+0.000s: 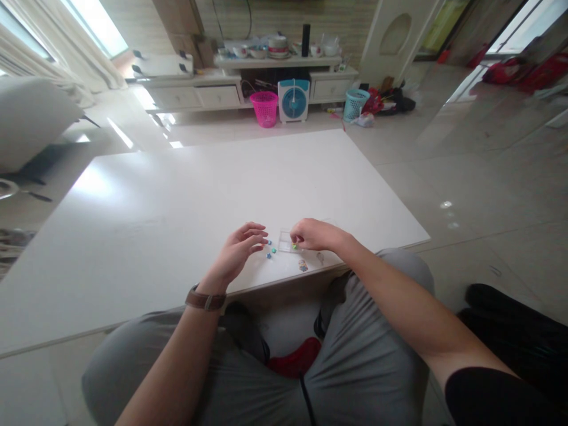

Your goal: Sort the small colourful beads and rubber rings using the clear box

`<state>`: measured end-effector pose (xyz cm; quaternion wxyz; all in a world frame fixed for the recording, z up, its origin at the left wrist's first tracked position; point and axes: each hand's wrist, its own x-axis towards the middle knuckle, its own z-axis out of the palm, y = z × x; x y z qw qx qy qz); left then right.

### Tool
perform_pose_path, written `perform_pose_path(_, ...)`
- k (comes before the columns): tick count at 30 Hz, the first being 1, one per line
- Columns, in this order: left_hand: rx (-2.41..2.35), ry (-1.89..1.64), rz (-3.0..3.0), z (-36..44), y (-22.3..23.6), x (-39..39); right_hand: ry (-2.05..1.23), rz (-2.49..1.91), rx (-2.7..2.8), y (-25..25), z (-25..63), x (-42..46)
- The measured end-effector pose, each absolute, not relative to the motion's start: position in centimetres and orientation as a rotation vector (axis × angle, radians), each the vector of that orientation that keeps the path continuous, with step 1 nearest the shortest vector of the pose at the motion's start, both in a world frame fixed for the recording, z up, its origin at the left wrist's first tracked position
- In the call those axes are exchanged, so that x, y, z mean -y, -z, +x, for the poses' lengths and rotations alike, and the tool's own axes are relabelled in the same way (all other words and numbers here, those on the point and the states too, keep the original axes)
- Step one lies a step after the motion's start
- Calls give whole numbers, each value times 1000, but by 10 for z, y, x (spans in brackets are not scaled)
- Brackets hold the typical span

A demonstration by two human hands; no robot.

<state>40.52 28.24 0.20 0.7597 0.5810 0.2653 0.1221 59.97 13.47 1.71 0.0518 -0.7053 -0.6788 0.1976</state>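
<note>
Fingers of right hand bunch at a yellow-green charm (gripped? too blurry to tell) by the clear box; loose charms remain outside, beside the open-fingered left hand.

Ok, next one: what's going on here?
A person sits at a white table, both hands over its near edge. The right hand is at a clear box, its fingertips down by a yellow-green piece; whether they grip it is too small to tell. The left hand is open beside a few small pieces, among them a blue star. A small figure lies on the table, nearer the person than the box.
</note>
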Motion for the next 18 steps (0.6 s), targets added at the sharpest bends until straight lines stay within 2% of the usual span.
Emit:
perform_pose_path(11, -580, -279, 1317, 406, -2, -284, -699, -2210, 2089, -20, 593, -134)
perform_pose_path(18, -662, -404, 1849, 403, 13, -300, -565, -2292, 1912, -27, 601, -128)
